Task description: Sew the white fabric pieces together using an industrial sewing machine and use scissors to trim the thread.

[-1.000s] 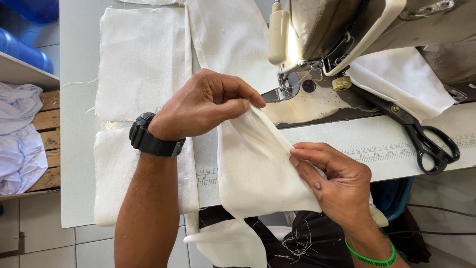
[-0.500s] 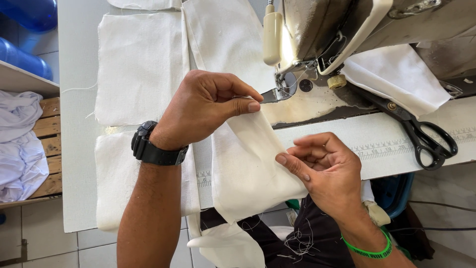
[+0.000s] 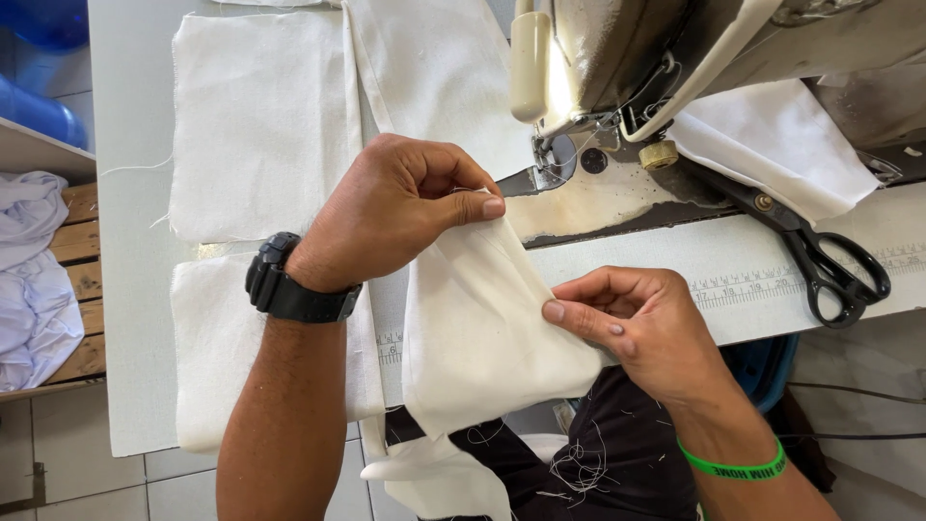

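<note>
My left hand (image 3: 400,210), with a black watch on its wrist, pinches the upper corner of a cream fabric piece (image 3: 477,328) close to the presser foot (image 3: 545,174) of a sewing machine (image 3: 627,68). My right hand (image 3: 637,323), with a green wristband, pinches the right edge of the same fabric lower down. The fabric hangs over the table's front edge toward my lap.
Black scissors (image 3: 820,260) lie on the white table (image 3: 125,289) at the right, beside folded white cloth (image 3: 772,135). Stacks of cream fabric (image 3: 256,116) lie at the left and back. A wooden pallet with white cloth (image 3: 34,280) stands left of the table.
My right hand has slid left and a little up along the fabric's edge. My left hand keeps its pinch near the presser foot.
</note>
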